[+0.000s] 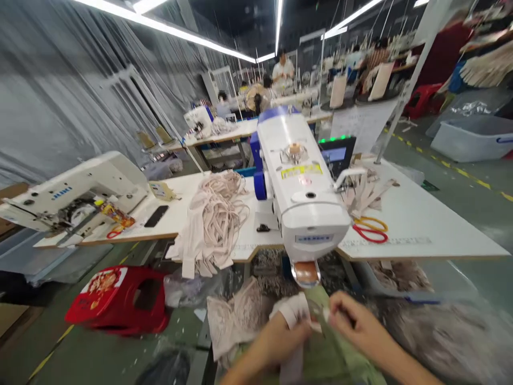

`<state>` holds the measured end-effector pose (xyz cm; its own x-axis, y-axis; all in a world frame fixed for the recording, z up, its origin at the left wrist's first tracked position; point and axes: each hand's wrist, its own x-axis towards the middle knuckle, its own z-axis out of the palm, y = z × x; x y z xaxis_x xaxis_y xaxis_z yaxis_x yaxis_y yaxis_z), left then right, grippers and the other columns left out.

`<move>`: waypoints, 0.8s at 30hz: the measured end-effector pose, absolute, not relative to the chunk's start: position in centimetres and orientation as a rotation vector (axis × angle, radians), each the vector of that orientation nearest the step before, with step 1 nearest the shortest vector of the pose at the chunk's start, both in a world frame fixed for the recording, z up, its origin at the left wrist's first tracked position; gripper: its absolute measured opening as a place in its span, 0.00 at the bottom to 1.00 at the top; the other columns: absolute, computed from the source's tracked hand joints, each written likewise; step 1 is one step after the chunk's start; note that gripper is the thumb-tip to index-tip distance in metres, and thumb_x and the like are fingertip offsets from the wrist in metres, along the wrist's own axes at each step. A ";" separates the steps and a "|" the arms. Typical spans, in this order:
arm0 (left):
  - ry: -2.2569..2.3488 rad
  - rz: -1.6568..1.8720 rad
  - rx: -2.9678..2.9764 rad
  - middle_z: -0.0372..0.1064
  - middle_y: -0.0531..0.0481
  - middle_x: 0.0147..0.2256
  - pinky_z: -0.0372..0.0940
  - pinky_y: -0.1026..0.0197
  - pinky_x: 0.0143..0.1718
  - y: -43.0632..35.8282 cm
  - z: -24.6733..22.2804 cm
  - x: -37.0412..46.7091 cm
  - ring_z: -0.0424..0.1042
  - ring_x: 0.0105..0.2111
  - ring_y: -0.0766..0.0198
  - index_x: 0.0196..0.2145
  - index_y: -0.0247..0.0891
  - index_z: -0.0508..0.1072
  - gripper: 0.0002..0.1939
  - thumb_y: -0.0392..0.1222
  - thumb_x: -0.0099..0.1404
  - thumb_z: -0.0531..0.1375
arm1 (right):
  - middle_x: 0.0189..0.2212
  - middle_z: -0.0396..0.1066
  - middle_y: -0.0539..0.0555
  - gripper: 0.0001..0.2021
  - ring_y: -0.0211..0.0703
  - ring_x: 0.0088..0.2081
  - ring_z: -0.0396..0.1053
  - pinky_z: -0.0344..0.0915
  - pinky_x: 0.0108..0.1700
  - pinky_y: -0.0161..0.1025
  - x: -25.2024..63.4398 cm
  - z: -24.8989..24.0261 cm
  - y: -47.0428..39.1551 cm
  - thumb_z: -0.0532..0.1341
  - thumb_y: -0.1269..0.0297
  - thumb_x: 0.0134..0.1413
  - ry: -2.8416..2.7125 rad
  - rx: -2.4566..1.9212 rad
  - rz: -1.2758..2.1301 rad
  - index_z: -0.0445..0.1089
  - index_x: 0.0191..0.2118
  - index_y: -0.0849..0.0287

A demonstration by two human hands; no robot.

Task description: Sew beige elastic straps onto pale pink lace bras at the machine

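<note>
My left hand (286,337) is closed round a pale beige fabric strip (294,309), which loops over the fingers below the sewing machine's head. Beside it, my right hand (355,321) pinches a small pale piece at its fingertips, too blurred to name. A narrow gap separates the two hands. Left of them, a beige lace bra (240,315) lies over the lap, next to green cloth (324,353). The white sewing machine (310,214) stands just beyond both hands, touched by neither.
Beige straps (216,219) are heaped on the table left of the machine. Scissors (371,230) lie on the right. Farther left are a phone (156,216) and a second sewing machine (88,187). A red stool (120,299) stands on the floor. People work in the background.
</note>
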<state>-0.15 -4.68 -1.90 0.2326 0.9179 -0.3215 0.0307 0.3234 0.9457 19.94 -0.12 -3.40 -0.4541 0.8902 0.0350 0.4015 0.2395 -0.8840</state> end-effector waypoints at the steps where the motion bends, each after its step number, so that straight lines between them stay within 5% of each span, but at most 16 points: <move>1: 1.205 0.852 0.982 0.72 0.52 0.29 0.65 0.58 0.43 -4.5 -1.7 -0.3 0.70 0.35 0.59 0.36 0.39 0.77 0.17 0.55 0.55 0.67 | 0.24 0.68 0.50 0.10 0.40 0.26 0.65 0.63 0.30 0.35 20.3 -3.3 0.0 0.56 0.56 0.56 -1.898 -1.257 1.073 0.65 0.28 0.55; 4: 1.314 0.979 0.810 0.67 0.54 0.21 0.61 0.62 0.31 -4.2 -1.6 -0.4 0.63 0.24 0.66 0.30 0.36 0.76 0.20 0.58 0.53 0.68 | 0.28 0.71 0.51 0.08 0.39 0.26 0.67 0.64 0.29 0.35 20.7 -3.2 -0.2 0.56 0.60 0.59 -1.838 -1.293 0.860 0.70 0.33 0.56; 7: 1.286 1.075 0.697 0.70 0.52 0.23 0.58 0.65 0.26 -4.2 -1.8 0.4 0.60 0.21 0.70 0.29 0.35 0.75 0.20 0.56 0.54 0.68 | 0.31 0.74 0.52 0.07 0.39 0.30 0.71 0.67 0.31 0.34 19.9 -3.1 -1.3 0.57 0.65 0.63 -1.940 -1.116 0.758 0.73 0.37 0.55; 16: 1.129 1.242 0.585 0.77 0.49 0.36 0.66 0.62 0.41 -4.6 -1.6 2.8 0.73 0.36 0.63 0.41 0.37 0.78 0.17 0.47 0.56 0.70 | 0.32 0.77 0.52 0.07 0.39 0.34 0.75 0.71 0.35 0.34 16.9 -3.4 -1.9 0.57 0.70 0.63 -1.934 -0.991 0.532 0.73 0.39 0.55; 24: 1.362 1.172 0.793 0.78 0.46 0.39 0.67 0.60 0.43 -5.0 -1.2 3.1 0.75 0.41 0.57 0.41 0.36 0.78 0.13 0.47 0.63 0.64 | 0.31 0.76 0.51 0.05 0.37 0.28 0.72 0.67 0.28 0.33 17.0 -4.3 -1.7 0.59 0.68 0.62 -1.874 -1.064 0.556 0.72 0.36 0.55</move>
